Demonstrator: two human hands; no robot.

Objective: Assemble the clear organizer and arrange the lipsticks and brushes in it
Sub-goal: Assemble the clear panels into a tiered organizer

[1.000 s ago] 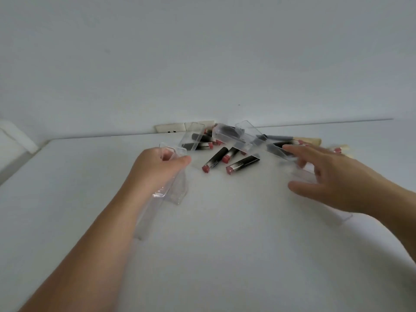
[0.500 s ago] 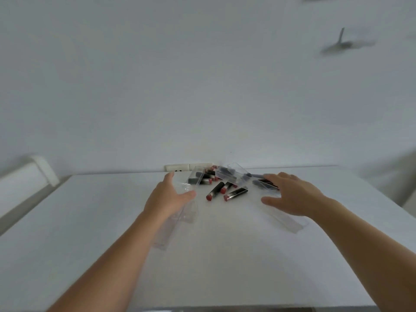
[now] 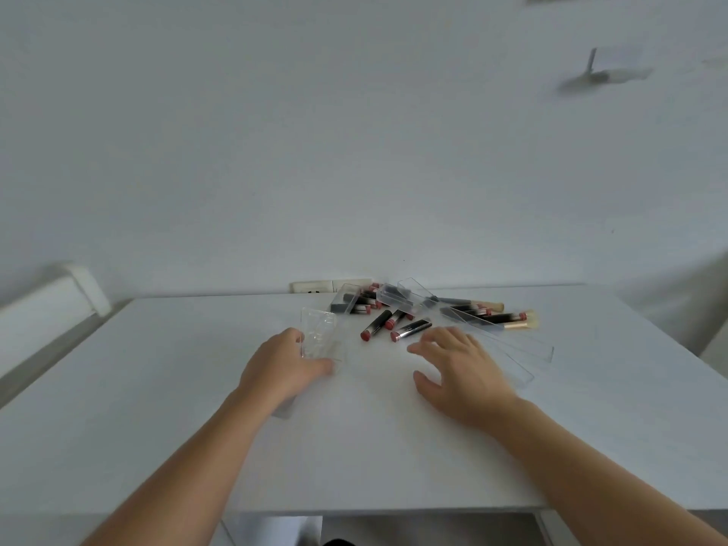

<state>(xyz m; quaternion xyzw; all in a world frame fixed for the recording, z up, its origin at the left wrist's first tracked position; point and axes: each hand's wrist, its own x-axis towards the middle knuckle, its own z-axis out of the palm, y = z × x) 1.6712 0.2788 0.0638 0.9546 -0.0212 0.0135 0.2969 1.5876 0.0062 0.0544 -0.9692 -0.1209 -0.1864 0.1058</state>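
My left hand [image 3: 285, 368] grips a clear organizer piece [image 3: 320, 338] a little left of the centre of the frame, thumb along its near edge, the fingers behind it. My right hand [image 3: 459, 368] hovers open, fingers spread, just beside the flat clear panels [image 3: 524, 354] that fan out toward the right. The lipsticks [image 3: 394, 323] lie in a loose heap at the centre, near the far edge of the white table [image 3: 157, 388], and the brushes [image 3: 516, 319] lie to the right of them.

To do this step well, I think I must hold the left piece steady and pick only one panel, by its edges, so the slots can meet squarely.

The clear parts almost vanish against the table. I cannot count the panels, and the left fingers are hidden behind the piece.
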